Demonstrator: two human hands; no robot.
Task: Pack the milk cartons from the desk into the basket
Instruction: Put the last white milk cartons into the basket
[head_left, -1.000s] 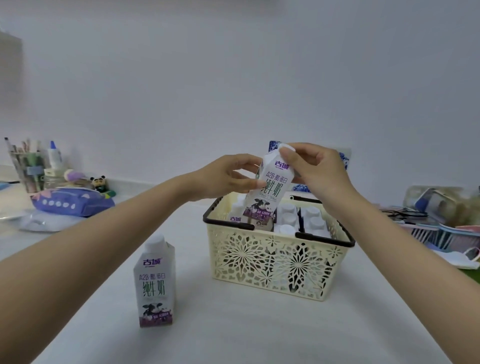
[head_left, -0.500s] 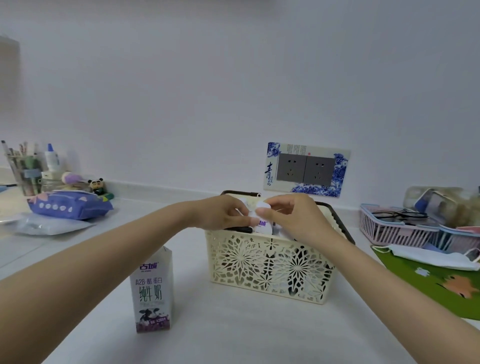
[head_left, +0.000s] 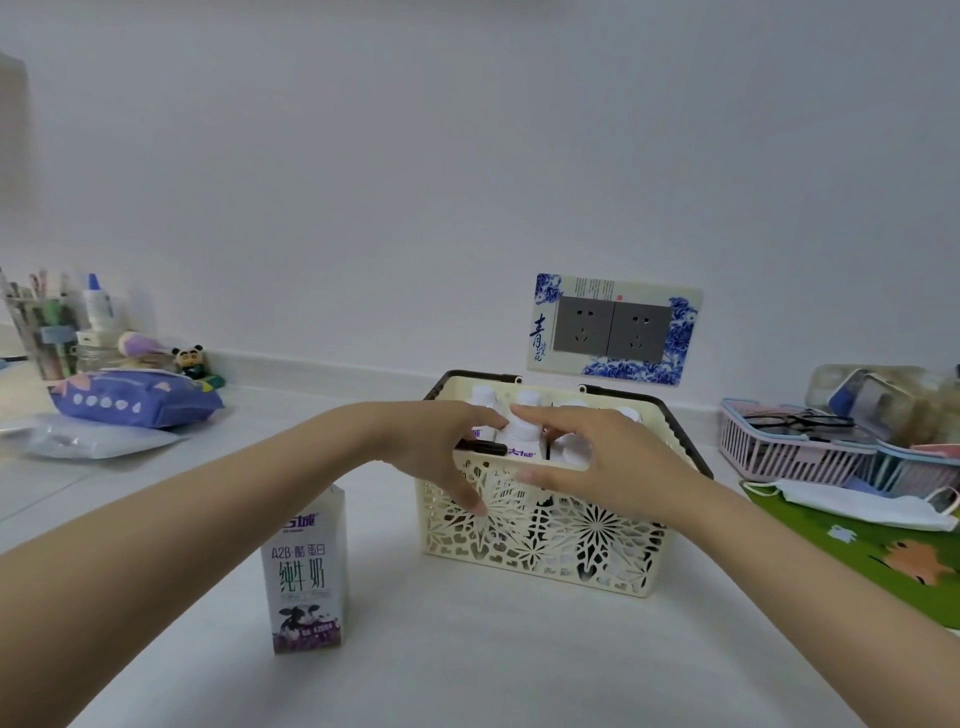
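A cream cut-out basket (head_left: 550, 545) with a dark rim stands on the white desk and holds several white milk cartons (head_left: 522, 434), their caps showing above the rim. One more milk carton (head_left: 306, 577), white with purple print, stands upright on the desk to the left of the basket. My left hand (head_left: 441, 452) and my right hand (head_left: 597, 462) hover with fingers spread in front of the basket's near rim, holding nothing. The hands hide part of the rim and the front cartons.
A purple pouch (head_left: 135, 397), a pen cup (head_left: 41, 332) and a small panda figure (head_left: 189, 358) sit at the back left. At the right are pink wire trays (head_left: 810, 452), a face mask (head_left: 857, 501) and a green mat (head_left: 883, 561). Wall sockets (head_left: 613, 330) are behind the basket.
The carton held by both hands a second ago went down into the basket; both hands have let go and opened, drawing slightly back toward me.
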